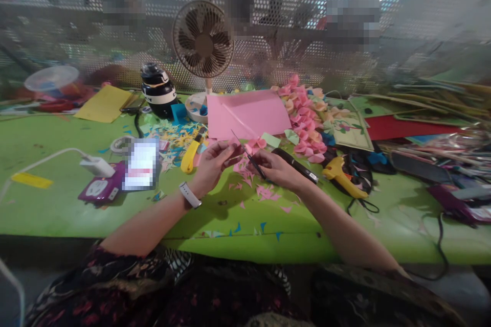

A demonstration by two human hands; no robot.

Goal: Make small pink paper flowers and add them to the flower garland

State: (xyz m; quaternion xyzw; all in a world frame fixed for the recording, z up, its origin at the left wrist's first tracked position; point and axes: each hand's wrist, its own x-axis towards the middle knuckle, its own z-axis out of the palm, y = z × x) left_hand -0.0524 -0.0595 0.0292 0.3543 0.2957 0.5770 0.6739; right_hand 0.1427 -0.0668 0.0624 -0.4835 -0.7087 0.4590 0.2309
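My left hand point(213, 163), with a white band on its wrist, pinches a small piece of pink paper point(235, 157) above the green table point(57, 209). My right hand point(273, 167) grips a pair of scissors point(245, 152) whose thin blades point up and left toward that piece. Pink paper scraps point(264, 193) lie on the table just below both hands. A large pink sheet point(249, 112) lies flat beyond the hands. A pile of pink and peach paper flowers point(307, 112) sits to the right of the sheet.
A yellow glue gun point(341, 176) and black cables lie right of my right hand. A phone point(141, 164), a white charger point(97, 166), a tape roll point(120, 144) and a yellow cutter point(190, 156) lie to the left. A small fan point(202, 40), a dark bottle point(158, 91), yellow paper point(104, 103) and stacked card sheets point(414, 107) stand further back.
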